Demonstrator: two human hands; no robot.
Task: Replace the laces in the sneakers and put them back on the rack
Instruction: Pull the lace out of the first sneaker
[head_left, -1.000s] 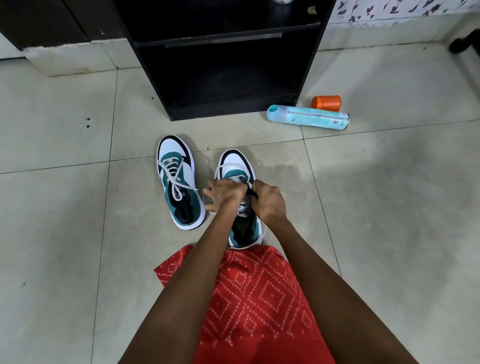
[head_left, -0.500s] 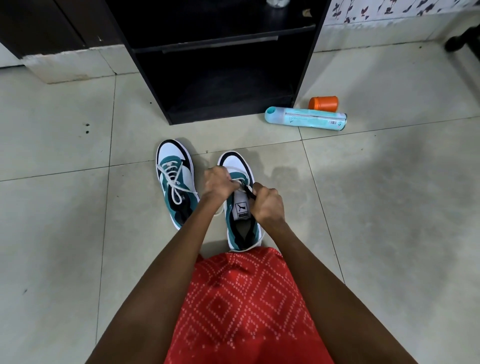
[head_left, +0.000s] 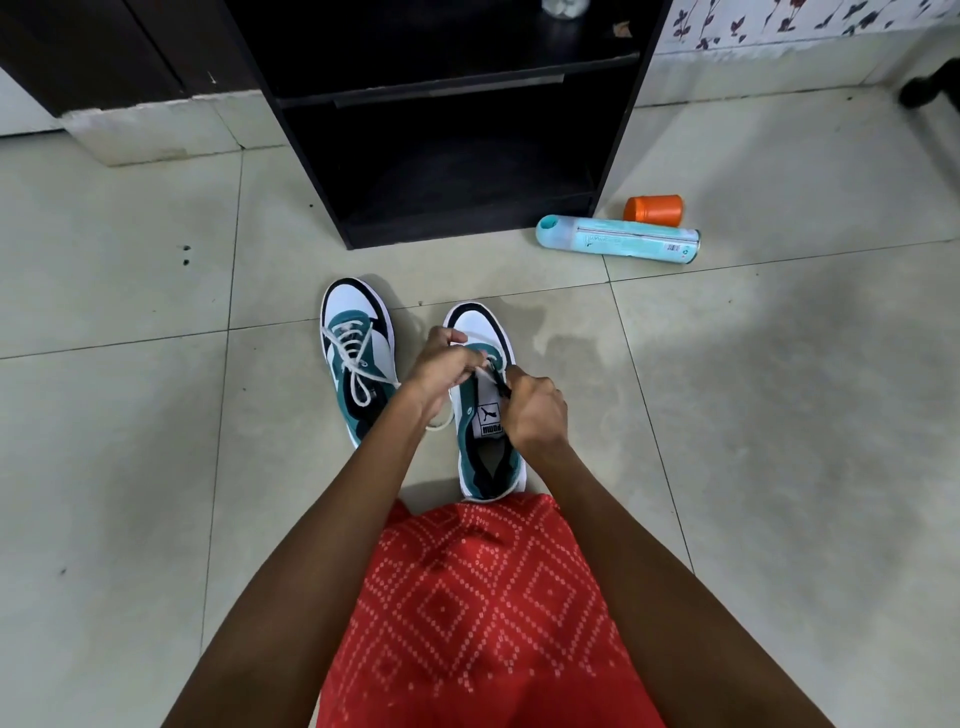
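A red patterned cloth (head_left: 483, 613) is seen nearest, over the lap. Just past it, the near sneaker (head_left: 485, 421) is kept on the floor (head_left: 130, 467) with its heel toward the person, likely so the lace holes can be reached. Over its tongue, a white lace (head_left: 481, 369) is pinched in the grip of the left hand (head_left: 436, 371). A thin dark strand (head_left: 501, 387) is held in the closed grip of the right hand (head_left: 537, 413); what it is cannot be told. The laced sneaker (head_left: 358, 358) is set just beside, likely done. Farther off, a blue bottle (head_left: 618, 244) and an orange cup (head_left: 653, 210) are seen by the black rack (head_left: 467, 228), where both shoes are to be put.
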